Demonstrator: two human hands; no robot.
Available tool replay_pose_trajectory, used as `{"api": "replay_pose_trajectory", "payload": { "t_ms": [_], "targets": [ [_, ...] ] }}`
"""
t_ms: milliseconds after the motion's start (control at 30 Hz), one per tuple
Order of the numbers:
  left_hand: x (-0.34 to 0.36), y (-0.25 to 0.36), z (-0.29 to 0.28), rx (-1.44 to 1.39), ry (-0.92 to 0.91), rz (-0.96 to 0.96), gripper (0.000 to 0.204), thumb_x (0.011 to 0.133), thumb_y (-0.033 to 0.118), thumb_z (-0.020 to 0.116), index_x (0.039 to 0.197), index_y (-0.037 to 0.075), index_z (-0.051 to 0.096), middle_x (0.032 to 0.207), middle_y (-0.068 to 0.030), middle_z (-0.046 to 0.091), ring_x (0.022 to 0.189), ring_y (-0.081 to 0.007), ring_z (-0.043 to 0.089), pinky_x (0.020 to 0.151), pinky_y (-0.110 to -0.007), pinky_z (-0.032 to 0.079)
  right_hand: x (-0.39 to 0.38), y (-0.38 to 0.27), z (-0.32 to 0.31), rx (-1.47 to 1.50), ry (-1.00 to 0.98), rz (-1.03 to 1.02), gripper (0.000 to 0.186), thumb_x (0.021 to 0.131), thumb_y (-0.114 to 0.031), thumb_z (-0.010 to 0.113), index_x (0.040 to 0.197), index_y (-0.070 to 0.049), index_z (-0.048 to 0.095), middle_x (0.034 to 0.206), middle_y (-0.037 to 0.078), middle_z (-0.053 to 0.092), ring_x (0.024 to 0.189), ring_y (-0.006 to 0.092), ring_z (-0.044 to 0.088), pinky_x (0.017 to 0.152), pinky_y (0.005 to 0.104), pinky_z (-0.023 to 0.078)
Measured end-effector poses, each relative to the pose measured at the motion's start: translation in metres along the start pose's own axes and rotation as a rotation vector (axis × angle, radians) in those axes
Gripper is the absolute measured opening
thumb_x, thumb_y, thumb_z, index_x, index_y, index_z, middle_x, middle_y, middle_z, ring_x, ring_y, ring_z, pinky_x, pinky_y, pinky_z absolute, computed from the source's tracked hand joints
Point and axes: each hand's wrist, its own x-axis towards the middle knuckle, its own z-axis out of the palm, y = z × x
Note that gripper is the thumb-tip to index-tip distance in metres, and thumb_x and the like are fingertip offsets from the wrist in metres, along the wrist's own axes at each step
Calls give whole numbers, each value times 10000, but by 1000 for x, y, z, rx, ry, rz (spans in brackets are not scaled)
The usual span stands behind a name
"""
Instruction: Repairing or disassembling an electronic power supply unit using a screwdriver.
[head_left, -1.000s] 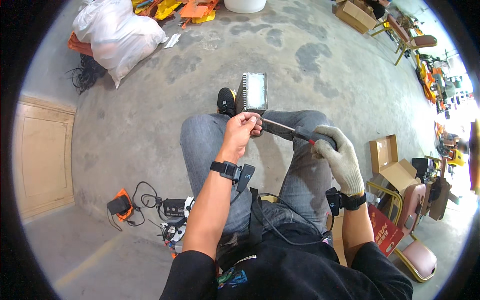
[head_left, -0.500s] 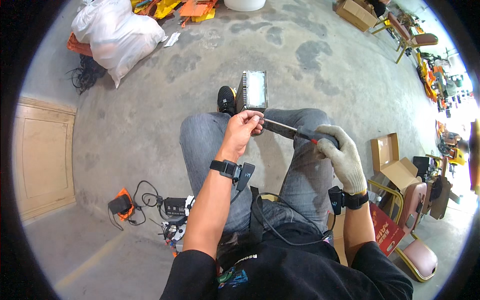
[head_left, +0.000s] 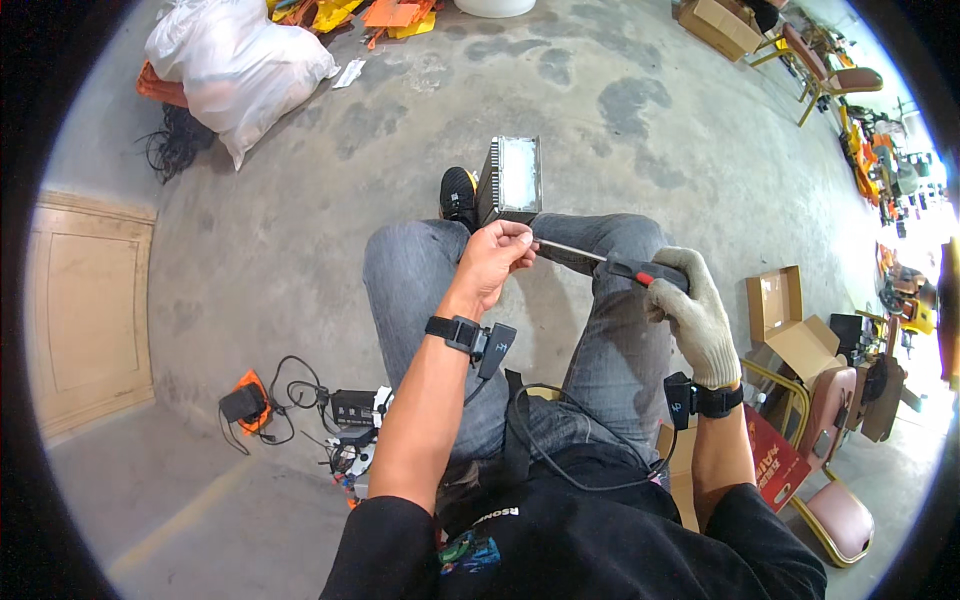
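You sit with both knees up, in grey jeans, and your left hand (head_left: 492, 258) is bare and curled shut, its fingertips pinched around the front end of the screwdriver (head_left: 610, 264) shaft, right below the metal box (head_left: 510, 180). Your right hand (head_left: 690, 310) wears a pale knit glove and is closed firmly around the screwdriver's black and red handle, just above your right thigh. The shaft runs nearly level between the two hands, tilting slightly upward toward the left one.

The metal box stands between your knees, touching or just in front of them, with its pale shiny face turned up toward you and a dark ribbed side on the left. Whether the screwdriver tip actually touches the box you cannot tell, since your left fingers cover it. A black shoe (head_left: 458, 195) shows just left of the box on the concrete floor (head_left: 300, 230).

Each wrist carries a black strap with a small device, and a thin black cable loops across your lap. To your left on the floor lies a tangle of cables with small black devices (head_left: 300, 410). Further off sits a large white sack (head_left: 235, 70). On your right are open cardboard boxes (head_left: 790, 320) and a chair with a pink seat (head_left: 835, 505).
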Motion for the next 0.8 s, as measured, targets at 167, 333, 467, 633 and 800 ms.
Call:
{"api": "replay_pose_trajectory", "payload": {
  "t_ms": [167, 333, 467, 633, 800],
  "targets": [
    [3, -4, -6, -112, -11, -25, 105, 1006, 102, 662, 1075, 23, 672, 938, -66, 714, 776, -114, 656, 746, -277, 565, 1, -7, 8, 70, 42, 26, 341, 958, -154, 614, 1249, 15, 563, 857, 63, 634, 716, 121, 609, 647, 266, 498],
    [5, -8, -9, -93, 2, -41, 117, 1010, 130, 664, 1066, 29, 678, 931, -58, 714, 778, -111, 655, 748, -278, 565, 1, -7, 13, 19, 39, -29, 349, 956, -110, 644, 1257, 23, 525, 895, 77, 639, 704, 112, 615, 644, 277, 520],
    [8, -10, -9, -112, -10, -39, 119, 1012, 139, 663, 1060, 31, 679, 934, -57, 714, 784, -111, 655, 752, -275, 565, 2, -5, 13, -53, 64, -134, 331, 955, -121, 612, 1251, 15, 558, 851, 64, 635, 687, 113, 610, 637, 272, 514],
    [7, -9, -8, -130, -48, -73, 115, 1016, 141, 659, 1050, 33, 678, 938, -54, 711, 788, -114, 655, 758, -277, 570, 5, -19, 13, 6, 110, 7, 324, 931, -86, 619, 1235, 12, 562, 842, 76, 642, 686, 123, 618, 650, 277, 523],
    [7, -7, -8, -155, -51, -71, 115, 1020, 144, 656, 1043, 34, 678, 937, -54, 709, 798, -116, 656, 764, -279, 573, 10, -12, 17, -43, 111, -144, 316, 933, -83, 622, 1228, 13, 568, 835, 72, 652, 688, 124, 621, 652, 279, 528]
  ]
}}
